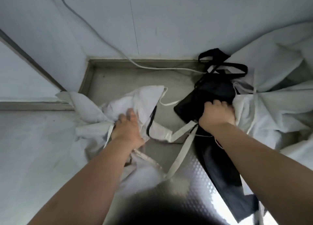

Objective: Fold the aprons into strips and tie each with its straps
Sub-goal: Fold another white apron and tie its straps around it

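A black apron (205, 97) lies bunched at centre right, its black straps (225, 67) looping behind it and a long black part trailing toward me. My right hand (216, 114) grips the near edge of that bundle, fingers curled into the cloth. A white apron (144, 97) lies crumpled at centre left with cream straps (181, 148) running across the floor. My left hand (127, 126) rests on the white cloth with its fingers spread; motion blur hides whether it pinches any fabric.
More white cloth (271, 92) is piled at the right. A white cable (105, 40) runs down the pale wall to the grey floor (127, 79). A shiny embossed metal surface (191, 182) lies near me. A dark blurred shape fills the bottom middle.
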Action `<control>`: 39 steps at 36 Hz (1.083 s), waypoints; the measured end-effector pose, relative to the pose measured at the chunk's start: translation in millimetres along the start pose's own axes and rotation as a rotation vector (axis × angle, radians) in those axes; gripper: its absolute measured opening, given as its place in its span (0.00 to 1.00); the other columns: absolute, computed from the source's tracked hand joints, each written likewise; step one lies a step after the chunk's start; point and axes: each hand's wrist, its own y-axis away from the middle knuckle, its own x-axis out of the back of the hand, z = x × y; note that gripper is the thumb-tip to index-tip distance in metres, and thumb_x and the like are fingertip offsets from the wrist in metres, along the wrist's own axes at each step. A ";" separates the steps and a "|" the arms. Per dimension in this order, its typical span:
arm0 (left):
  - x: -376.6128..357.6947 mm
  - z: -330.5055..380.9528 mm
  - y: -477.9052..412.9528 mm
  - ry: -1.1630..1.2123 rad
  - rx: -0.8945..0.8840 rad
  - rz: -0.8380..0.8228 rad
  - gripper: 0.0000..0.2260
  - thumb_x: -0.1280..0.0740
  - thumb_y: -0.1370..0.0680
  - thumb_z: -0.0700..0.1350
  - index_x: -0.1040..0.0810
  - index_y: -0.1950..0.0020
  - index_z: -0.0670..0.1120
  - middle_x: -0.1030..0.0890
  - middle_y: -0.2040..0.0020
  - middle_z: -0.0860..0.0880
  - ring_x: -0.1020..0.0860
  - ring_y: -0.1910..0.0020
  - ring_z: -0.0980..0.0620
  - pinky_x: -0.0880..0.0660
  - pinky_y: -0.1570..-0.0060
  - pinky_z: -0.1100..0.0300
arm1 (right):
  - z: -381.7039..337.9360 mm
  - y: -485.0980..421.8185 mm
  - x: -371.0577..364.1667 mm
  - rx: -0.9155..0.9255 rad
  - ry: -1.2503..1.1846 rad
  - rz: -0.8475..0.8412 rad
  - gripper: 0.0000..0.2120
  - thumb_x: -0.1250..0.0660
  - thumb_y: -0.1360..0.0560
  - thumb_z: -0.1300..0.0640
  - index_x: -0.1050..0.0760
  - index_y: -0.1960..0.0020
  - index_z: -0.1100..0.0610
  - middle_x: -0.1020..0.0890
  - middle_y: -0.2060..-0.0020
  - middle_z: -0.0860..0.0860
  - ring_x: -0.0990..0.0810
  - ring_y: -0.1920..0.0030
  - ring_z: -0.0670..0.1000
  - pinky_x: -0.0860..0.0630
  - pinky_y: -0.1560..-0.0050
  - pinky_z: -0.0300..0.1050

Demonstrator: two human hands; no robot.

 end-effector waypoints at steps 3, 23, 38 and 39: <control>-0.3 -26.2 8.6 -0.016 0.088 0.004 0.36 0.32 0.25 0.48 0.50 0.25 0.43 0.34 0.31 0.39 0.31 0.33 0.41 0.32 0.38 0.52 | -32.2 18.6 2.0 0.160 -0.188 0.051 0.18 0.41 0.24 0.57 0.31 0.35 0.57 0.27 0.38 0.56 0.28 0.39 0.59 0.32 0.42 0.48; 50.3 -235.3 150.0 1.842 -0.157 -0.242 0.15 0.41 0.26 0.45 0.21 0.45 0.41 0.18 0.48 0.42 0.19 0.50 0.43 0.25 0.46 0.51 | -227.7 197.8 4.0 0.435 -1.189 -0.094 0.57 0.23 0.43 0.36 0.53 0.25 0.45 0.40 0.27 0.46 0.40 0.28 0.49 0.36 0.30 0.49; 15.2 -225.6 204.7 1.174 -0.471 -0.185 0.13 0.36 0.22 0.54 0.22 0.40 0.52 0.19 0.41 0.51 0.22 0.40 0.53 0.31 0.35 0.52 | -228.0 290.6 18.6 0.302 -1.636 -0.340 0.57 0.29 0.42 0.32 0.55 0.23 0.45 0.35 0.29 0.50 0.30 0.33 0.59 0.24 0.42 0.58; 10.1 -223.6 209.2 1.064 -0.497 -0.209 0.10 0.33 0.23 0.52 0.21 0.43 0.53 0.18 0.43 0.51 0.22 0.42 0.53 0.29 0.37 0.54 | -226.6 289.9 14.0 0.234 -1.697 -0.314 0.50 0.28 0.37 0.36 0.50 0.24 0.46 0.31 0.32 0.52 0.27 0.36 0.60 0.23 0.44 0.59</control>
